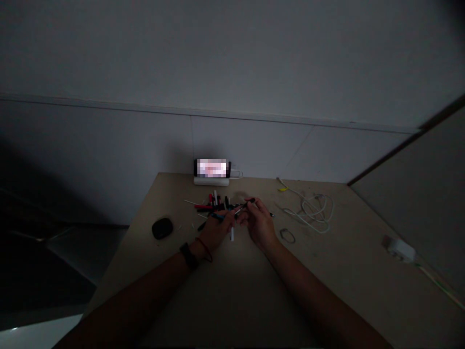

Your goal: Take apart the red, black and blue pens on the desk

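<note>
My right hand (260,227) is closed on a slim pen (241,210) with dark ends and a paler middle, held at a slant over the table. The fingers of my left hand (218,229) are closed at the pen's lower end. A blue pen-like stick (218,216) shows at the left hand, but I cannot tell whether it is gripped. Below the fingertips a white piece (232,234) sticks out. Just behind the hands lies a loose pile of pens and pen parts (205,207), red, black and white, partly hidden by my left hand. The light is dim.
At the table's back edge a lit phone (212,168) leans upright on a white block (211,182). A black rounded case (162,228) lies at left. On the right are a tangled white cable (308,211), a small loop (287,236) and a white plug (401,250). A wall rises behind.
</note>
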Available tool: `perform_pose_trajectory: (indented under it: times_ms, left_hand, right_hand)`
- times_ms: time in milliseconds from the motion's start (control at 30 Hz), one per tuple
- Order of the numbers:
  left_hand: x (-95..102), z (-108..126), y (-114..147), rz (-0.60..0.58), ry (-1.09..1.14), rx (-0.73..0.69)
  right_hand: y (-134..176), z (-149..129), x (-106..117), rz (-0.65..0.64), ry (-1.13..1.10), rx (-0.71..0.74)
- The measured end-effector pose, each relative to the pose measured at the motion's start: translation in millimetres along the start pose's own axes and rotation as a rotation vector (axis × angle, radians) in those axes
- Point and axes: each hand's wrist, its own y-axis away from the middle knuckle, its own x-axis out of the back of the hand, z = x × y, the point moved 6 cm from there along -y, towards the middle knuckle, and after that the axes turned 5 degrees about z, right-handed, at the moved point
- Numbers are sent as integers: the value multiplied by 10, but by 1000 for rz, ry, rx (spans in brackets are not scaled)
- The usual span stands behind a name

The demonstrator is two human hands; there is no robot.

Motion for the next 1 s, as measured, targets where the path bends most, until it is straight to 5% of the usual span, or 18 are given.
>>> perform_pose_trajectory:
  times_ms: [400,1000]
  left_hand:
    - [-21,-56,-7,-19,26,10]
    - [-20,-28,-5,-48,-86,-30]
  right_hand:
    - [-31,-62,55,124,10,67]
    - [-35,-76,27,121,-1,69]
